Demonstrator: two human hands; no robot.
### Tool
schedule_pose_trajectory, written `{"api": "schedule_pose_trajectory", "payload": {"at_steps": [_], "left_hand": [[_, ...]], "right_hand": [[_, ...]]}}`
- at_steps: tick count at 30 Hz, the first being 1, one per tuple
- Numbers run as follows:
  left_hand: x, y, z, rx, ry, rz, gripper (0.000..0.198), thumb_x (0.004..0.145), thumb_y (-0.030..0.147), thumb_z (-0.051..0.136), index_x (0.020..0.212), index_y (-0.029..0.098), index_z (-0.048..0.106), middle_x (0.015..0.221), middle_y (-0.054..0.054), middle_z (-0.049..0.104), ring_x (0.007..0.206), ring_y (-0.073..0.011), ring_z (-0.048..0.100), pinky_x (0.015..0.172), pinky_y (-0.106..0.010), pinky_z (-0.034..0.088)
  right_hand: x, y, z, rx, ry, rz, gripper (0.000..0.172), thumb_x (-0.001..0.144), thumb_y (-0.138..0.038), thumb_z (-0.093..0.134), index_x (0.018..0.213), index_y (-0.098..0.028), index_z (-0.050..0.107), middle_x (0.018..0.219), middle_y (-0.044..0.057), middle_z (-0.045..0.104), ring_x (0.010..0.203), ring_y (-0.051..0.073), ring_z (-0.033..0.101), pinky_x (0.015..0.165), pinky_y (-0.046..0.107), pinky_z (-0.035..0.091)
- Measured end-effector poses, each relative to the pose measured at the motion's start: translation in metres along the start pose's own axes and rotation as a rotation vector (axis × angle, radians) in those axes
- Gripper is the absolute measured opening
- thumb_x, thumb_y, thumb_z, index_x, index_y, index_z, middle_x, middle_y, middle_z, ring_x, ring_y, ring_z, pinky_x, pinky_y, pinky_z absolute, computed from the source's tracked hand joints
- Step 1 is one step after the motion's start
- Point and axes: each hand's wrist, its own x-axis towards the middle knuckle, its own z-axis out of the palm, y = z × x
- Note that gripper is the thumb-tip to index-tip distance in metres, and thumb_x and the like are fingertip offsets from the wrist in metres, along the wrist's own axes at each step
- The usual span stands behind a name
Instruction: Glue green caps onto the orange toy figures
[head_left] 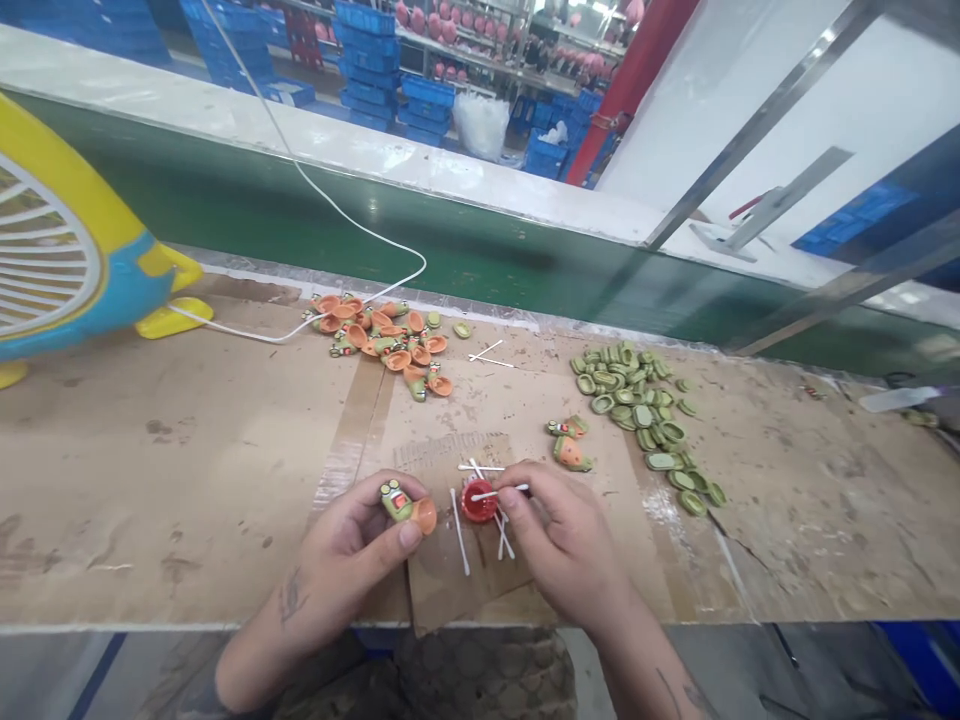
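My left hand (358, 540) grips a small green and orange figurine (397, 503) with round yellow eyes and a red mouth. In my right hand (566, 535) a cotton swab (499, 493) is pinched, its tip inside a small round pot of red paint (478, 503). That pot stands on a piece of cardboard (442, 600) with several swabs around it. One loose swab (459, 532) lies between the pot and my left hand. Two more figurines (572, 454) rest just beyond my right hand.
Orange and green figurines (382, 335) are heaped at the back left. Green oval pieces (645, 400) spread over the right side. A yellow and blue fan (97, 260) stands at left, its white cord crossing the table. Two swabs (491, 355) lie crossed near the green back ledge.
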Motion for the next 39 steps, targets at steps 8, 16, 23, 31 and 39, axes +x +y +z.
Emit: {"api": "schedule_pose_trajectory", "payload": {"at_steps": [8, 16, 23, 31, 39], "left_hand": [[-0.003, 0.0, 0.005, -0.006, 0.107, -0.007, 0.04, 0.082, 0.059, 0.079, 0.095, 0.022, 0.073, 0.085, -0.002, 0.064, 0.077, -0.018, 0.057, 0.069, -0.027, 0.049], [-0.002, 0.001, 0.009, 0.011, 0.111, -0.001, 0.034, 0.084, 0.055, 0.078, 0.095, 0.023, 0.074, 0.086, -0.003, 0.066, 0.081, -0.0203, 0.059, 0.071, -0.027, 0.05], [0.001, -0.012, 0.001, 0.019, 0.048, 0.055, 0.028, 0.087, 0.047, 0.079, 0.101, 0.024, 0.073, 0.092, -0.004, 0.068, 0.082, -0.0198, 0.061, 0.071, -0.027, 0.052], [-0.002, -0.018, -0.001, 0.004, 0.049, 0.112, 0.028, 0.087, 0.037, 0.081, 0.11, 0.024, 0.072, 0.099, -0.005, 0.069, 0.076, -0.0166, 0.062, 0.064, -0.026, 0.052], [-0.002, -0.013, 0.004, -0.087, 0.067, 0.124, 0.028, 0.084, 0.035, 0.084, 0.108, 0.025, 0.074, 0.103, -0.005, 0.07, 0.08, -0.0166, 0.063, 0.067, -0.025, 0.054]], "right_hand": [[-0.008, 0.06, -0.07, -0.668, 0.281, 0.455, 0.041, 0.102, -0.042, 0.047, 0.128, -0.018, 0.067, 0.115, 0.015, 0.073, 0.098, 0.028, 0.069, 0.084, 0.041, 0.053], [-0.024, 0.104, -0.108, -0.838, 0.263, 0.651, 0.033, 0.092, -0.03, 0.055, 0.112, -0.015, 0.076, 0.107, 0.021, 0.075, 0.1, 0.037, 0.069, 0.086, 0.049, 0.051], [-0.033, 0.063, -0.075, -0.131, 0.286, 0.299, 0.033, 0.096, -0.038, 0.066, 0.127, -0.026, 0.067, 0.119, 0.01, 0.075, 0.102, 0.021, 0.072, 0.086, 0.035, 0.061], [-0.02, 0.035, -0.041, 0.331, 0.256, 0.083, 0.026, 0.096, -0.023, 0.07, 0.12, -0.03, 0.068, 0.126, 0.008, 0.066, 0.108, 0.021, 0.072, 0.092, 0.036, 0.062], [-0.027, 0.061, -0.077, -0.602, 0.12, 0.358, 0.033, 0.094, -0.053, 0.059, 0.1, -0.023, 0.072, 0.088, 0.007, 0.072, 0.076, 0.025, 0.067, 0.068, 0.038, 0.052]]}}
